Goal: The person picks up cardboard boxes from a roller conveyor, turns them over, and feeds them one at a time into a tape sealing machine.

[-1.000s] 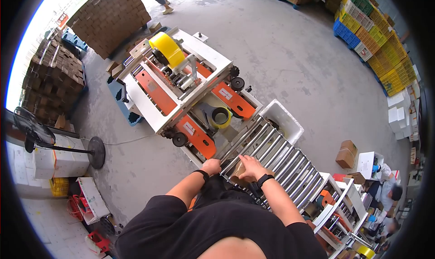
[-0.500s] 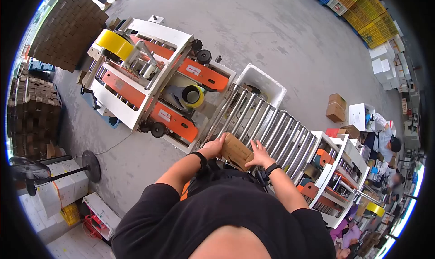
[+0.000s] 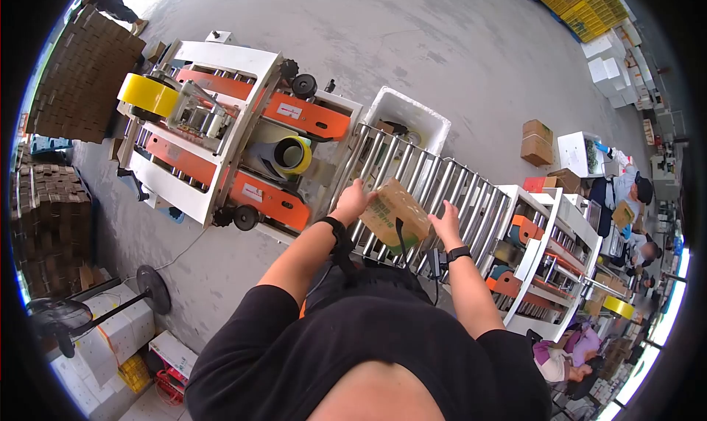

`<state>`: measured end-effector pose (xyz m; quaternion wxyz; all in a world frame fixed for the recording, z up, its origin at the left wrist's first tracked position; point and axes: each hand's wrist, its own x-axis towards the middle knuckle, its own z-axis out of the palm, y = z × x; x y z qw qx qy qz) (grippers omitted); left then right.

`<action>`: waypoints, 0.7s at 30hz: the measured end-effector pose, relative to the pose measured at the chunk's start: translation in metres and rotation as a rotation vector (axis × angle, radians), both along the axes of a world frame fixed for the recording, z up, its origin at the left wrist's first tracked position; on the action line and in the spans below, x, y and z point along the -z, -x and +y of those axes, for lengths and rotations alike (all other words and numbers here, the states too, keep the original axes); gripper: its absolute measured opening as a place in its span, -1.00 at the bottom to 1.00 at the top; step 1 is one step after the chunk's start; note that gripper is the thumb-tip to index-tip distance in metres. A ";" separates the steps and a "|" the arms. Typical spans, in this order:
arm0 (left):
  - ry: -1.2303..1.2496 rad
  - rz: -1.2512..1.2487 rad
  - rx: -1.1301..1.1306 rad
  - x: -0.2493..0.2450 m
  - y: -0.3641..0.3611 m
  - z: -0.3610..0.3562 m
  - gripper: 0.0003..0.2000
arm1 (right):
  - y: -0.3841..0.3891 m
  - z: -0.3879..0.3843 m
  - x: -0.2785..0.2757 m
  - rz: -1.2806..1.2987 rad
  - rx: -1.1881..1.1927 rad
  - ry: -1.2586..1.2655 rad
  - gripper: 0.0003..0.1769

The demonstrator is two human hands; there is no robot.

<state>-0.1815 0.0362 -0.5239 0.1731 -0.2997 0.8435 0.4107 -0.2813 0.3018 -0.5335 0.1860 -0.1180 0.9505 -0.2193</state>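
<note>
A brown cardboard box (image 3: 394, 213) with green print is tilted up over the roller conveyor (image 3: 421, 176), close in front of my body. My left hand (image 3: 355, 200) is closed on its left edge, most fingers hidden from view. At the box's right edge is my right hand (image 3: 446, 226), thumb against the cardboard and fingers along the side. A black cable (image 3: 401, 237) hangs in front of the box's lower part.
Left stands a carton-sealing machine (image 3: 269, 111) with a yellow tape roll (image 3: 149, 95); a second sealer (image 3: 541, 255) is right. A white foam bin (image 3: 431, 119) stands behind the rollers. Stacked flat cartons (image 3: 85, 75), a fan (image 3: 153, 290) and co-workers (image 3: 626, 189) surround.
The box has risen and turned so its printed green face shows more. Both hands have moved up and outward with it, and the view has shifted slightly.
</note>
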 end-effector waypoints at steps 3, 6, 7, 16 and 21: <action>-0.013 -0.017 0.051 -0.014 0.018 0.007 -0.57 | -0.003 -0.002 -0.017 0.190 0.045 0.054 -0.54; 0.115 0.138 0.432 -0.004 0.015 0.015 -0.59 | -0.021 -0.016 -0.028 0.140 -0.087 0.059 -0.61; 0.193 0.154 0.475 -0.004 0.013 0.018 -0.58 | -0.029 -0.019 -0.024 0.095 -0.136 0.016 -0.50; 0.333 -0.074 0.704 -0.029 0.034 0.026 -0.47 | -0.053 -0.065 -0.036 -0.220 -0.210 -0.298 -0.22; 0.404 -0.073 0.742 -0.014 0.035 0.029 -0.42 | -0.055 -0.070 -0.032 -0.223 -0.155 -0.294 -0.24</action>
